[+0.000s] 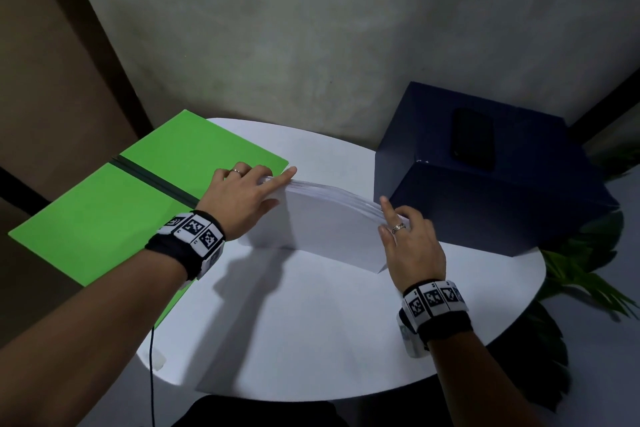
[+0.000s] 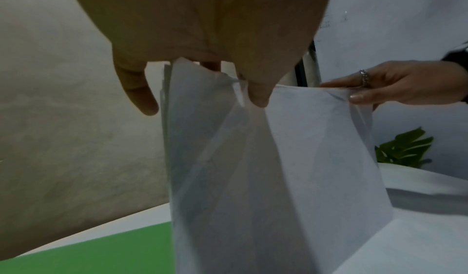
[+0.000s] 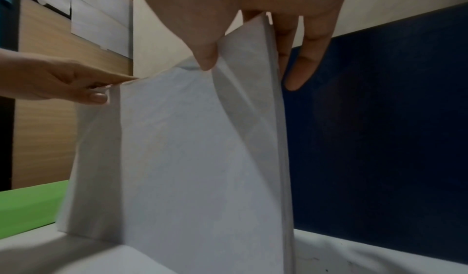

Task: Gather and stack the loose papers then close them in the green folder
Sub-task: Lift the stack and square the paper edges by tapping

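Observation:
A stack of white papers (image 1: 325, 229) stands upright on its long edge in the middle of the round white table (image 1: 311, 340). My left hand (image 1: 242, 194) pinches the stack's top left corner, thumb in front and fingers behind, index finger laid along the top edge. My right hand (image 1: 408, 239) pinches the top right corner the same way. The left wrist view shows the papers (image 2: 278, 158) bowed, with my left thumb (image 2: 258, 96) on the front sheet. In the right wrist view the papers (image 3: 190, 158) are held under my right thumb (image 3: 206, 58). The green folder (image 1: 104, 211) lies open flat to the left.
A dark blue box (image 1: 485, 177) stands on the table's right side, just behind my right hand, with a dark phone (image 1: 472, 137) on top. Green plant leaves (image 1: 585, 274) show beyond the table's right edge. A grey wall rises behind. A black cable (image 1: 152, 374) hangs at the table's near left.

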A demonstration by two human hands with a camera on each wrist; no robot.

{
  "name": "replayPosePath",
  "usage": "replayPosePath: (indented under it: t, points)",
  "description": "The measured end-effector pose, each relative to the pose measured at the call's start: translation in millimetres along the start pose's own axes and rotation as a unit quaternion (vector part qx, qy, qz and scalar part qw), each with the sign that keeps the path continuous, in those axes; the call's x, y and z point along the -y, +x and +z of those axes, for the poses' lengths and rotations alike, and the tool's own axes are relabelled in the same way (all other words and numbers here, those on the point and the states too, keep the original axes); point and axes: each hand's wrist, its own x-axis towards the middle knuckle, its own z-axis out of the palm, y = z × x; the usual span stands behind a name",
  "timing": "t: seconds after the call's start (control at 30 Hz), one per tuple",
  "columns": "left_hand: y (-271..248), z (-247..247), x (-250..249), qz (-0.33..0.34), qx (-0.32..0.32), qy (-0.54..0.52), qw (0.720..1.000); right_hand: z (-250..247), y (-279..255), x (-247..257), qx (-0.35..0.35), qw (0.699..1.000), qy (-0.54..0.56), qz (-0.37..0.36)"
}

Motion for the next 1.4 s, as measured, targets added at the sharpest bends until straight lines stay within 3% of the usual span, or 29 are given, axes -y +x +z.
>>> replayPosePath:
  t: [0.07, 0.17, 0.33, 0.47, 0.57, 0.7, 0.8, 0.87, 0.93, 1.0, 1.03, 1.07, 1.1, 1.2, 1.33, 1.4]
  points:
    - [1, -1, -1, -0.010, -0.003, 0.001, 1.000, 1, 1, -1, 0.005, 1.000, 0.011, -0.004]
    - [11, -7, -7, -0.029, 0.016, -0.007, 0.999, -1, 8, -2, 0.031, 0.995, 0.082, 0.049]
    - [17, -30, -5, -0.029, 0.011, -0.003, 1.000, -24, 11, -4, -0.029, 0.981, 0.175, 0.075]
    - [3, -20, -10, -0.022, 0.119, 0.004, 0.993, -18, 3, -10, 0.062, 0.980, 0.169, 0.087]
    - [11, -15, -24, -0.013, 0.130, 0.013, 0.991, -15, 0, -5, 0.083, 0.985, 0.125, 0.082]
    - [25, -21, -66, 0.041, 0.108, -0.028, 0.993, -39, 11, 15, 0.028, 0.997, 0.069, 0.027]
    - [25, -28, -67, -0.003, 0.031, -0.114, 0.993, -58, 21, 27, -0.111, 0.983, 0.146, 0.017]
    - [18, -30, -49, -0.038, -0.040, -0.257, 0.965, -62, 24, 25, -0.176, 0.955, 0.214, 0.105]
    - [11, -34, -35, -0.082, -0.071, -0.447, 0.888, -57, 27, 21, -0.146, 0.901, 0.354, 0.203]
    - [6, -36, -32, -0.118, -0.088, -0.580, 0.801, -53, 31, 27, -0.084, 0.790, 0.569, 0.210]
    - [6, -38, -35, -0.128, -0.107, -0.614, 0.771, -53, 34, 32, -0.064, 0.749, 0.631, 0.192]
    - [5, -42, -40, -0.136, -0.131, -0.636, 0.748, -58, 37, 37, -0.071, 0.740, 0.646, 0.173]
    - [4, -46, -46, -0.142, -0.161, -0.642, 0.736, -65, 38, 42, -0.090, 0.753, 0.634, 0.151]
    - [-2, -49, -54, -0.137, -0.212, -0.613, 0.749, -77, 34, 50, -0.117, 0.768, 0.622, 0.101]
    - [-19, -14, -48, -0.148, -0.094, -0.631, 0.756, -59, 15, 53, -0.059, 0.788, 0.592, 0.158]
    - [-24, -4, -50, -0.177, -0.056, -0.660, 0.727, -47, 13, 53, -0.036, 0.787, 0.587, 0.189]
